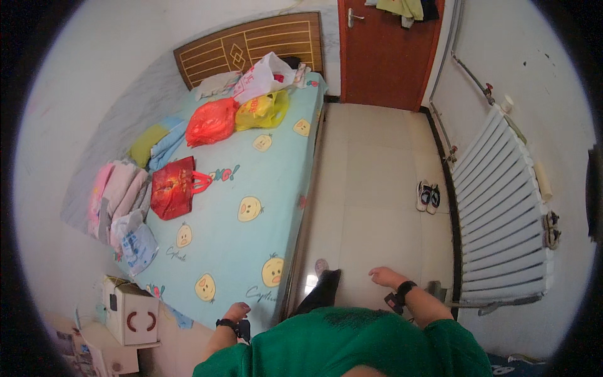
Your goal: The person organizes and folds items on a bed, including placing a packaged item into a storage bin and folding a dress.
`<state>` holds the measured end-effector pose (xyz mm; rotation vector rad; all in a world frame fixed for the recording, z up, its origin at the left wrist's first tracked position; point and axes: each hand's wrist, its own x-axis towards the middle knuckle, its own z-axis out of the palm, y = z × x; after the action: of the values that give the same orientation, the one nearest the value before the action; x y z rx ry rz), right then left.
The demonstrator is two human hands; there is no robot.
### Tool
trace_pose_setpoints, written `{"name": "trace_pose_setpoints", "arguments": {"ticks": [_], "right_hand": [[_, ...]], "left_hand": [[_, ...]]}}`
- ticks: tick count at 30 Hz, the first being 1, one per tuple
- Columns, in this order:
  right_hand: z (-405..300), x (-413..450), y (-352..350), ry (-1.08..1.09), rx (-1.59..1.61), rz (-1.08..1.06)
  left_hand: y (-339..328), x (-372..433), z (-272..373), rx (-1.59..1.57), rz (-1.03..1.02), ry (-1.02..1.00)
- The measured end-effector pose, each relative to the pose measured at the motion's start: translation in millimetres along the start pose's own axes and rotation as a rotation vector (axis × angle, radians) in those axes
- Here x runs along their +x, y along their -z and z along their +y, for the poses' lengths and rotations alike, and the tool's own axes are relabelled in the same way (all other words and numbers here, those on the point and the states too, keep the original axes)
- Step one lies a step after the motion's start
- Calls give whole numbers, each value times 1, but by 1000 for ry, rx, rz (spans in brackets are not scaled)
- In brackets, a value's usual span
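My left hand (237, 311) is near the lower edge of the bed, above the light blue sheet (221, 264) with its yellow chick prints. Its fingers look curled, but whether they are closed is unclear. My right hand (384, 276) hangs over the tiled floor with nothing visible in it, fingers partly bent. A red tote bag (173, 188) lies on the bed, with a red plastic bag (212, 121), a yellow plastic bag (263, 111) and a white plastic bag (259, 80) towards the headboard. Folded bedding (123, 188) and a blue-white plastic bag (136, 242) lie along the wall side.
A white radiator (504, 217) lines the right wall, with a pair of sneakers (427, 197) on the floor beside it. Beyond the aisle is a red-brown door (386, 56) with clothes hanging on it. A white box (134, 313) stands at lower left by the bed.
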<state>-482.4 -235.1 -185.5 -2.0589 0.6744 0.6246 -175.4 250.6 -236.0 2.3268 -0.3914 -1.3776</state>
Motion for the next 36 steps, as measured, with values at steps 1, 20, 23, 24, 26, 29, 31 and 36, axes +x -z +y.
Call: {"name": "trace_pose_setpoints", "arguments": {"ticks": [1,20,23,24,26,29,31,36], "right_hand": [[3,10,8,-3,-1,-4],[63,88,207,-225,488,-101],[95,140,260,-325,450,-98],[133,158,278,-117,390,-56],[183,216,317,47,255,-63],[200,284,398,212,-359,-1],[166,314,449,25,-72,77],[42,395,544,-26,-36,58]], "left_hand": [[9,18,8,-2,-4,2],[159,268,437,498,260,-474],[165,296,438,470,327,-462],[157,296,468,403,264,-367],[164,314,461,464,269,-369],[168,332,461,465,282,-372],[169,320,489,346,275,-229],[194,328,503,263,284,-166]]}}
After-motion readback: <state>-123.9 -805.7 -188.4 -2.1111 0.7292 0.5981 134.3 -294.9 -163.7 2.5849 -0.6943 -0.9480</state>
